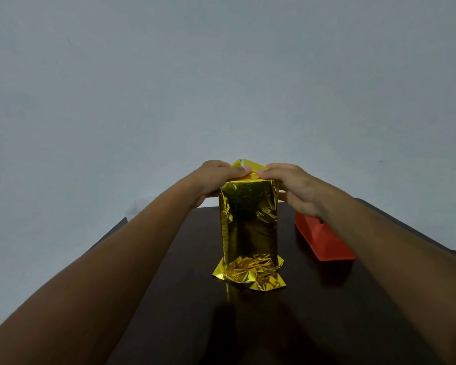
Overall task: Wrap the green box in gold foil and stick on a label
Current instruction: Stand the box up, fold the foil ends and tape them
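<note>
A tall box covered in gold foil (pixel 249 225) stands upright on the dark table (pixel 313 312). No green shows through the foil. Crumpled foil flares out around its foot. At the top, a pointed foil flap (pixel 244 163) sticks up behind my fingers. My left hand (pixel 213 180) holds the top left corner, thumb pressing the folded foil down. My right hand (pixel 292 188) holds the top right corner, thumb on the foil and fingers down the side. No label is in view.
An orange-red tape dispenser (pixel 324 241) lies on the table just right of the box, partly under my right wrist. The table's left edge runs near my left forearm. A plain grey wall fills the background.
</note>
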